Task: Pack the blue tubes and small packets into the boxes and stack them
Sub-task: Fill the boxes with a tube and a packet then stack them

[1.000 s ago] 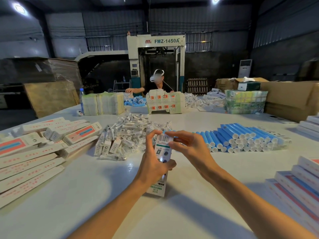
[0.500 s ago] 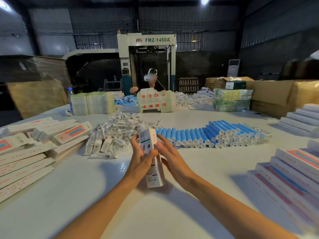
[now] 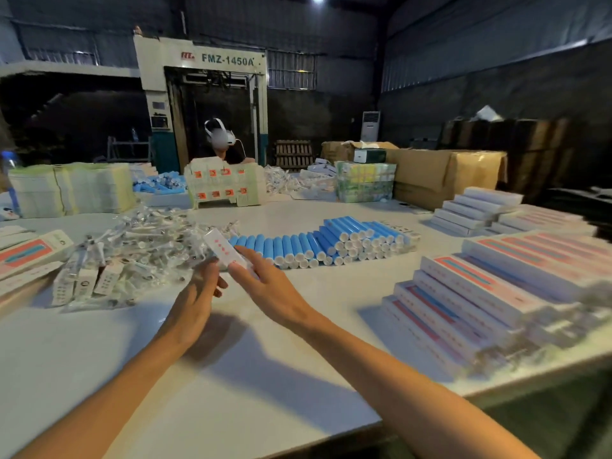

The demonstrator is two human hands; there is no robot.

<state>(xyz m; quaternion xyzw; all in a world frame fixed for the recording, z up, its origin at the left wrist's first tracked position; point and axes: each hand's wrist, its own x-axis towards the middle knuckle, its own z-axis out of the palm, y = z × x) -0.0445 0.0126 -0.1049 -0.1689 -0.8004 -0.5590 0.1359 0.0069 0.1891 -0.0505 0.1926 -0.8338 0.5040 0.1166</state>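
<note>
A long white box [image 3: 222, 245] with small red marks is tilted above the table, its far end pointing away. My right hand [image 3: 270, 288] holds it, fingers lying along its top, and its near end is hidden under that hand. My left hand [image 3: 198, 298] is beside the box with fingers nearly straight, fingertips at its left edge. Blue tubes [image 3: 308, 244] with white caps lie in a row just beyond the hands. A heap of small clear packets [image 3: 132, 250] lies at the left. Packed boxes [image 3: 470, 293] are stacked at the right.
Flat unfolded box blanks [image 3: 25, 255] lie at the far left. Across the white table [image 3: 231, 376] a person wearing a headset [image 3: 218, 137] sits behind more cartons. Brown cardboard cases [image 3: 443, 173] stand at the back right. The table's near edge runs close to my forearms.
The box has gone from upright on the table to lifted and tilted away. My left hand has loosened from around it. The view has swung right, showing more of the stacked boxes.
</note>
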